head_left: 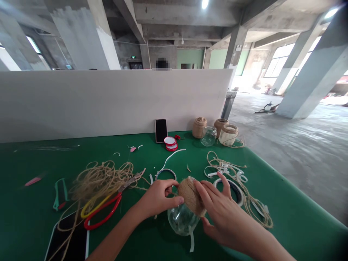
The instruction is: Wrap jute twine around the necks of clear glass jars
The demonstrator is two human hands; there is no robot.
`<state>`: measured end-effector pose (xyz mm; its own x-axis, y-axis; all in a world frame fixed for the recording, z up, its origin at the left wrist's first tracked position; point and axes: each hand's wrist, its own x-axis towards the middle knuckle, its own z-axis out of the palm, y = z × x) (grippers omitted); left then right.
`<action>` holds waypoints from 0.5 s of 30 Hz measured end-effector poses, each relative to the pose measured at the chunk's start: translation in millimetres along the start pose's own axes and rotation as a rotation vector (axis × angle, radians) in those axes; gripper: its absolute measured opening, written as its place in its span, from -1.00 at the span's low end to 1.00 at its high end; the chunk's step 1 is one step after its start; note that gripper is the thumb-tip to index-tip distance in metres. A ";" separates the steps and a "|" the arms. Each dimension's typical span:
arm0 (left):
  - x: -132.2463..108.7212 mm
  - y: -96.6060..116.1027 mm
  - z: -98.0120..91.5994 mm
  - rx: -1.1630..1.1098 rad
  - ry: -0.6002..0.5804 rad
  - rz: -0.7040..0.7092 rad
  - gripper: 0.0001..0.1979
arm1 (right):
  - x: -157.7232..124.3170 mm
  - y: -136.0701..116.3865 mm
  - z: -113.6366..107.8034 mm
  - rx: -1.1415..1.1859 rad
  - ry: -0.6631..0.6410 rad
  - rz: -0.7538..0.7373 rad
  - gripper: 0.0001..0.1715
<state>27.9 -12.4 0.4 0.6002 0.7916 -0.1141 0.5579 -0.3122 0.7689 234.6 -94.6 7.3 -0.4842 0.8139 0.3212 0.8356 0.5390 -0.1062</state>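
Observation:
A clear glass jar leans tilted in front of me on the green table, its upper end covered by coiled jute twine. My left hand pinches at the left edge of that covering, thumb and forefinger closed on what looks like the strand of twine. From the right, my right hand grips the twine-covered end, fingers on top and thumb below, one finger lifted. A white strip of tape hangs off the jar's lower side. Whether the covered end is a separate lid, I cannot tell.
Left lie a tangle of twine, red-and-yellow scissors, a green cutter-like tool and a tablet. Tape rolls and more twine lie right. Several jars and a phone stand before a white partition.

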 end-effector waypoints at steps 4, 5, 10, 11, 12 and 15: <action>-1.8 2.1 -0.8 0.039 0.010 0.004 -0.61 | -1.1 0.3 0.9 -0.032 0.035 0.003 -0.25; -2.4 2.9 -0.7 0.048 0.015 0.006 -0.60 | -1.5 0.6 1.6 -0.032 0.036 0.006 -0.25; -5.1 8.6 2.3 0.022 0.057 0.018 -0.66 | -3.8 4.6 5.6 -0.045 -0.007 -0.036 -0.26; -5.3 9.4 2.9 0.011 0.062 0.023 -0.67 | -4.3 5.5 6.7 -0.052 -0.009 -0.042 -0.26; -5.4 10.0 3.5 0.003 0.064 0.028 -0.67 | -4.8 6.2 7.6 -0.057 -0.009 -0.044 -0.26; -5.2 10.4 3.9 -0.008 0.056 0.030 -0.67 | -7.4 8.5 7.0 -0.050 -0.020 -0.033 -0.26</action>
<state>32.8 -21.9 6.6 0.5831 0.8105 -0.0559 0.5356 -0.3318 0.7766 243.5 -94.5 -2.5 -0.5166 0.8002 0.3046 0.8306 0.5547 -0.0486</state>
